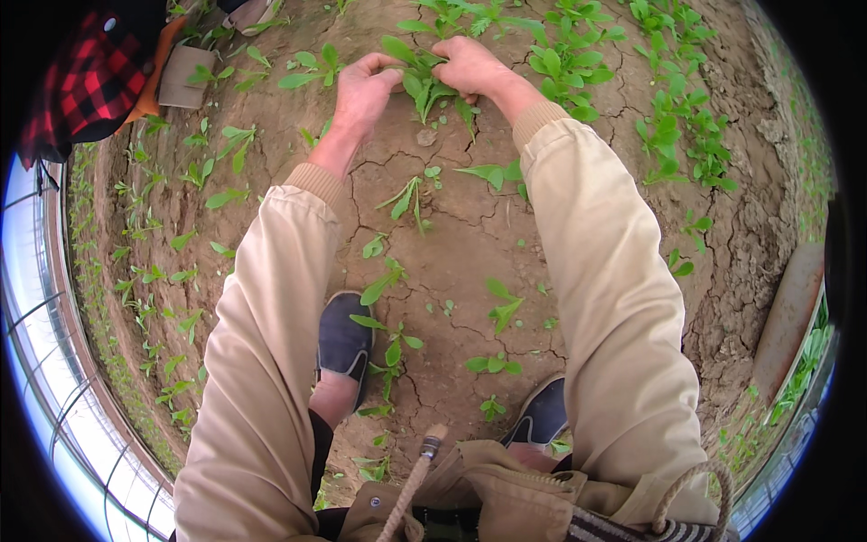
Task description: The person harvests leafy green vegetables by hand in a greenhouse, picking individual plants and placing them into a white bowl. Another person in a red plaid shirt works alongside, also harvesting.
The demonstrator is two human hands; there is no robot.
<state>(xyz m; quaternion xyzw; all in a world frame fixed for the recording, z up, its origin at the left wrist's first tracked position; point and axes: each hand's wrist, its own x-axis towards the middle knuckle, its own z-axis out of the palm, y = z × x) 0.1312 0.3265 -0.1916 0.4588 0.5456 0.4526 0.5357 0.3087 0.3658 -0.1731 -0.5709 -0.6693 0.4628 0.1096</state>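
My left hand and my right hand meet at a clump of leafy green seedlings at the top middle of the view. On the clump's left side, my left thumb and forefinger close against the leaves. The fingers of my right hand curl around leaves from the other side, and a drooping leaf hangs below them. Its fingertips are partly hidden by foliage. Beneath both hands lies cracked brown soil. A loose-looking seedling rests on that soil nearer to me.
Dense seedlings grow to the right, sparser ones to the left. My shoes stand among small plants. Another person's red-and-black checked garment shows at upper left. A rusty metal piece lies at right. Framed translucent sheeting borders the left.
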